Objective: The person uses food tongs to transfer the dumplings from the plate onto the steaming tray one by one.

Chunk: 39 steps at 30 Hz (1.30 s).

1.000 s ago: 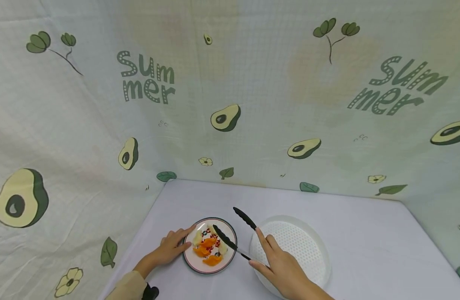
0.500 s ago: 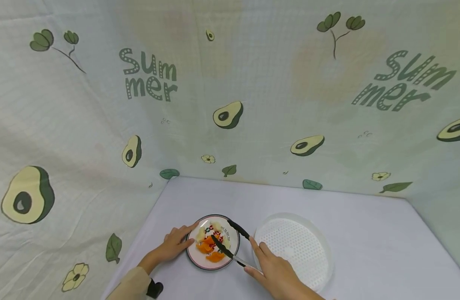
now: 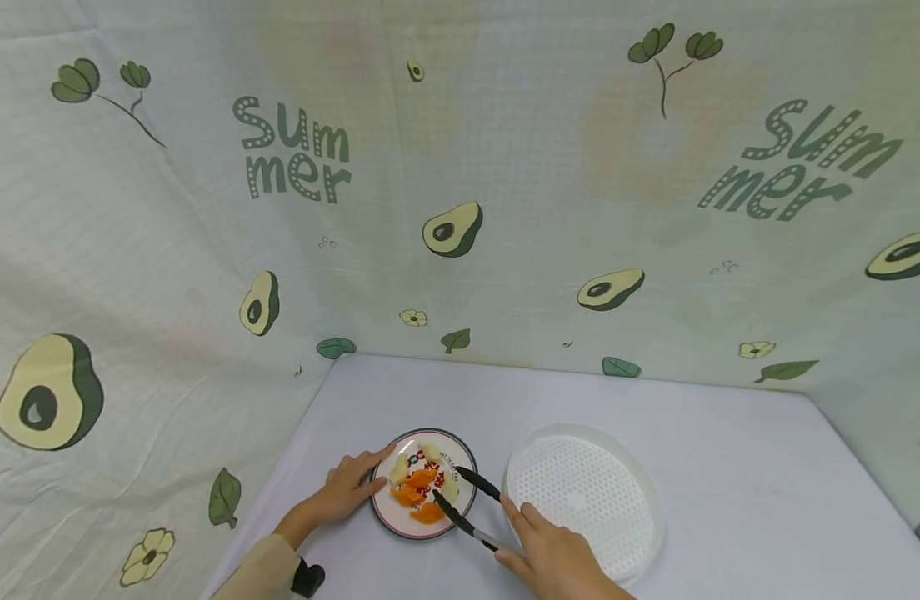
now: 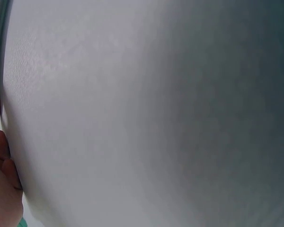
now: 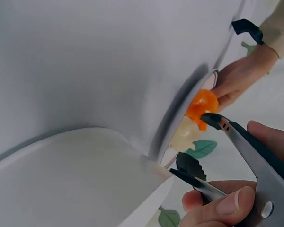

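Note:
My left hand (image 3: 347,483) rests at the left rim of a small round plate (image 3: 395,518), its index finger and thumb extended on the edge. Peeled orange segments (image 3: 422,477) and pale fruit pieces (image 3: 430,452) lie on this patterned plate. Black-tipped metal tongs (image 5: 244,146) are gripped in my right hand (image 3: 556,552), thumb on one arm and fingers on the other. Their tips stand apart over the plate's right half, around a pale piece (image 3: 450,487). In the right wrist view, another pale piece (image 5: 184,135) shows near the tips. Nothing is held between them.
Just right of the plate lies a larger white round tray (image 3: 580,492) with a dotted surface, partly under my right hand. A white-covered table (image 3: 745,483) bears both. Behind it hangs a cloth (image 3: 535,192) printed with avocados.
The tongs have come down and in over the plate's right half, the upper tip from beyond the rim. The gap between their tips has narrowed. My left hand stays at the plate rim.

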{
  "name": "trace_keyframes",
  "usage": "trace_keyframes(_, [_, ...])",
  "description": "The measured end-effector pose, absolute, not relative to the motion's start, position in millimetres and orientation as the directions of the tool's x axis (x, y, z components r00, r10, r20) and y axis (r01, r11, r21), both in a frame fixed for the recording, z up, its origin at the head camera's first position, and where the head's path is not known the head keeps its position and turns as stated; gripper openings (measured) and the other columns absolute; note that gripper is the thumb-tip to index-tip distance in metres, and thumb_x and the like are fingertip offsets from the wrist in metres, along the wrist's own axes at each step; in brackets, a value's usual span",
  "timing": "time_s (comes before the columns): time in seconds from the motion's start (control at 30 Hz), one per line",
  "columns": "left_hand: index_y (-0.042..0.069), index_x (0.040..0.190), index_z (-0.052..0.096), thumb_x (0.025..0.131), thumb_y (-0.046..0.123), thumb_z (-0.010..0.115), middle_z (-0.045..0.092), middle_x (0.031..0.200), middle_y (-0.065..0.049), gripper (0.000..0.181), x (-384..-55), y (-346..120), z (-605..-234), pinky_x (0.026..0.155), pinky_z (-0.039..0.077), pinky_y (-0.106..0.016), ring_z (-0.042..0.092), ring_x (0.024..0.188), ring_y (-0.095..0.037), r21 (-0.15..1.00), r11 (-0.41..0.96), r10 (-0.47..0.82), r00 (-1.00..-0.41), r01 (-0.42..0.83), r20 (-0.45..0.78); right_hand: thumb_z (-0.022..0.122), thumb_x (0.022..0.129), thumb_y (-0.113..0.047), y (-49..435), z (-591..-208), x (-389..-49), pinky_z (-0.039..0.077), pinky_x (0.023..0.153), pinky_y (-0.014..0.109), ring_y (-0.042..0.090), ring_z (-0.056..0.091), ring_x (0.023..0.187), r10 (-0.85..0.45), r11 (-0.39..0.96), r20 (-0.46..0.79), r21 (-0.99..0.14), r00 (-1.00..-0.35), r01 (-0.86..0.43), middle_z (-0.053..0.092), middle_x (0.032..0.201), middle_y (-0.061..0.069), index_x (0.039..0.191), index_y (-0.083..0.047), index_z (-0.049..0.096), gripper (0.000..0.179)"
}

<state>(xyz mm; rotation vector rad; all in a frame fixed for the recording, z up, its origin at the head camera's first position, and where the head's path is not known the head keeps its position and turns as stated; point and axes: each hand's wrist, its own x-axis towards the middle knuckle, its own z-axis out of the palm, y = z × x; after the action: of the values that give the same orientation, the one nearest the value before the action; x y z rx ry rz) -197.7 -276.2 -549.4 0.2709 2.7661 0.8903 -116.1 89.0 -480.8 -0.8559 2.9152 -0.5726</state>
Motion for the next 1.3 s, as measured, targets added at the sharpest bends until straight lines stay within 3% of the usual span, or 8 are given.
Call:
trace_keyframes(0.43, [0.027,0.155,0.04,0.099,0.041,0.059,0.053,0.137,-0.008,0.06,-196.6,-275.0,-547.4,0.09,0.028,-0.052,0.039,0.106,-0.02,0.599,0.793,0.243,-0.959,0.111,-0.143,0.067,0.091,-0.046,81.6,-475.4,-113.0,0.045,0.048,0.039,0.018,0.058,0.064,-0.499,0.809,0.07,-0.319,-0.864,-0.493,0.06,0.104,0.007,0.139,-0.002,0.057,0.065])
trace_keyframes(0.6, [0.023,0.155,0.04,0.1,0.042,0.057,0.054,0.135,-0.007,0.06,-198.0,-276.2,-550.1,0.084,0.028,-0.047,0.038,0.101,-0.018,0.6,0.788,0.268,-0.955,0.139,-0.131,0.068,0.091,-0.045,82.1,-474.1,-113.6,0.047,0.05,0.042,0.022,0.06,0.067,-0.47,0.823,0.013,-0.354,-0.883,-0.444,0.061,0.11,0.01,0.14,-0.003,0.056,0.066])
trace_keyframes(0.83, [0.026,0.154,0.04,0.1,0.042,0.058,0.05,0.142,-0.011,0.06,-198.7,-276.1,-550.1,0.089,0.027,-0.052,0.038,0.105,-0.019,0.6,0.791,0.248,-0.959,0.12,-0.135,0.071,0.089,-0.044,80.0,-478.9,-112.3,0.05,0.053,0.048,0.031,0.067,0.077,-0.444,0.84,0.011,-0.345,-0.896,-0.42,0.063,0.118,0.015,0.139,-0.004,0.057,0.065])
trace_keyframes(1.07, [0.025,0.154,0.041,0.1,0.043,0.058,0.053,0.135,-0.007,0.06,-199.7,-277.4,-549.6,0.086,0.027,-0.049,0.038,0.103,-0.019,0.598,0.792,0.249,-0.959,0.122,-0.133,0.073,0.087,-0.043,70.5,-485.7,-109.8,0.049,0.049,0.043,0.026,0.065,0.068,-0.437,0.856,0.061,-0.279,-0.897,-0.435,0.063,0.114,0.011,0.137,-0.006,0.059,0.065])
trace_keyframes(1.3, [0.024,0.154,0.04,0.1,0.043,0.058,0.053,0.135,-0.009,0.061,-199.7,-277.8,-550.5,0.082,0.027,-0.047,0.038,0.102,-0.02,0.602,0.786,0.275,-0.952,0.143,-0.132,0.075,0.086,-0.041,68.2,-490.1,-108.2,0.049,0.049,0.04,0.018,0.062,0.064,-0.441,0.848,0.078,-0.29,-0.894,-0.443,0.064,0.109,0.008,0.135,-0.007,0.062,0.061])
